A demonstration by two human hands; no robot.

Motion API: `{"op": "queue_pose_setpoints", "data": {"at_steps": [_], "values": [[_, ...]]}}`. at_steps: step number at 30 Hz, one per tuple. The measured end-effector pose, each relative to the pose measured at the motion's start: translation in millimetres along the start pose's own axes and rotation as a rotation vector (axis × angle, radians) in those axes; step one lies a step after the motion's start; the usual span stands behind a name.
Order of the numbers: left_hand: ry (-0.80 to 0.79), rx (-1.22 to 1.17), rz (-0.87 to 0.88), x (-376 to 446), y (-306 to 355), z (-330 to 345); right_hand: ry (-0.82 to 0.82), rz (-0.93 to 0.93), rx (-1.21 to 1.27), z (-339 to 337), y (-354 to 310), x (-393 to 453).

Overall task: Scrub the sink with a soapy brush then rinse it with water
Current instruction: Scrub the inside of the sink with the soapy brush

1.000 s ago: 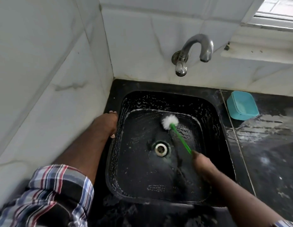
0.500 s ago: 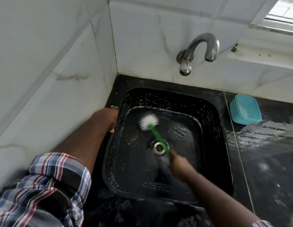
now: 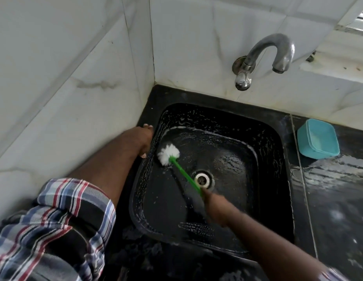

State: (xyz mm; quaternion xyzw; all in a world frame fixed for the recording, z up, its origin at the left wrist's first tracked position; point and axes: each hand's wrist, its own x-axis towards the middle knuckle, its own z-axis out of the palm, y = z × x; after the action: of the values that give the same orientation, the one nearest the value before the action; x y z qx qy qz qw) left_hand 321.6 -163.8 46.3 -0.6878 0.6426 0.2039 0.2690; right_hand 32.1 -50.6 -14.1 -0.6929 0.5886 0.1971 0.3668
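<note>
brush [image 3: 168, 152] swept left, right hand [image 3: 216, 207] blurred

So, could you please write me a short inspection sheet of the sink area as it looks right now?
Surface: black counter wet, streaked with suds.
Job's things: black sink walls flecked with foam; green-handled brush with white head at the left wall; tap shows no water running.
Clutter: teal tub on the counter, right of the sink.
Hands: left hand rests on the sink's left rim; right hand grips the brush handle.
Cables: nothing seen.
Surroundings: white tiled walls.
</note>
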Motion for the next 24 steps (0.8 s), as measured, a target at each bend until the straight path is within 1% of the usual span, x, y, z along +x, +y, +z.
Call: {"op": "queue_pose_setpoints", "data": {"at_steps": [3,5,6,9,11,13,14,17,19,20,22,24], "values": [[-0.054,0.019,-0.015,-0.1,1.1,-4.0,-0.144,-0.013,-0.144,20.8,33.7,-51.5],[-0.042,0.014,-0.023,-1.3,1.5,-4.9,-0.139,0.017,-0.235,6.5,41.9,-49.1],[-0.023,0.007,-0.018,-1.5,1.3,-3.9,-0.092,0.024,-0.250,-5.0,38.6,-37.3],[0.042,0.015,-0.003,-4.4,0.4,0.3,0.124,0.055,-0.192,-48.5,8.8,29.2],[0.035,0.026,-0.003,-5.6,2.1,-0.8,0.188,0.096,-0.078,-65.7,-11.7,64.0],[0.017,0.028,-0.011,-6.0,2.6,-3.2,0.134,0.072,0.009,-56.4,-22.6,65.3],[0.012,0.022,-0.018,-5.9,2.8,-3.3,0.083,0.040,0.001,-43.9,-19.7,53.4],[0.007,0.013,-0.029,-5.2,2.7,-3.8,-0.123,-0.062,-0.135,-8.5,15.1,-12.8],[0.010,0.005,-0.034,-5.0,3.0,-3.9,-0.204,-0.057,-0.245,-10.5,38.5,-47.3],[0.005,0.003,-0.041,-5.7,3.2,-4.5,-0.201,-0.020,-0.292,-18.9,48.2,-50.3],[0.001,-0.011,-0.050,-4.4,2.9,-3.6,-0.102,0.095,-0.323,-37.8,58.8,-31.3],[-0.002,-0.023,-0.054,-3.4,2.3,-2.0,0.032,0.178,-0.228,-48.7,52.5,5.0]]}}
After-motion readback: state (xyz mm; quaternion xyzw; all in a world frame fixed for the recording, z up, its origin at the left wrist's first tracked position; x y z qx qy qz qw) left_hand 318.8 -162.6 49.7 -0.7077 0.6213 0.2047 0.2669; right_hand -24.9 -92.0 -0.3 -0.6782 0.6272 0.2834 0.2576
